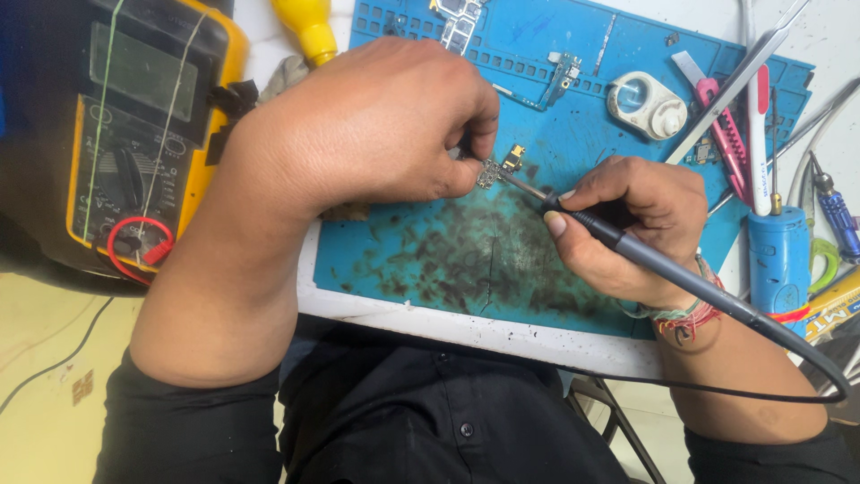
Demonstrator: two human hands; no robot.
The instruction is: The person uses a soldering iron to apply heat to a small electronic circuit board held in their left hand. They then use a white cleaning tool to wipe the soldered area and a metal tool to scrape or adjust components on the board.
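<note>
— Hands first: what is each one doing?

— Left hand is hovering over the blue mat, its fingers pressed together and pinching a small circuit board just above the mat's upper middle. Right hand is gripping a dark soldering iron like a pen, fingers curled tight round the handle, the metal tip touching the little board's right edge.

— Where is the iron's cable going?

— It is running from the handle past the right wrist, which is wearing a band of coloured threads, then looping back under the forearm off the worktop's white front edge.

— What is lying around them?

— The mat is looking badly stained with dark smudges below the board. At its top edge a larger phone board is lying, and a narrow flex part is lying just beside the left hand's knuckles. A white round loupe is sitting to the right of that. Beyond it, tweezers, a pink-handled cutter and a white-and-red pen are lying close together. A blue cylinder-shaped holder is standing near the right hand, with a screwdriver beside it.

— And on the left?

— A yellow multimeter is resting well apart from the board, left of the left forearm, a red lead coiling at its lower corner. A yellow bottle is standing above the left hand.
</note>
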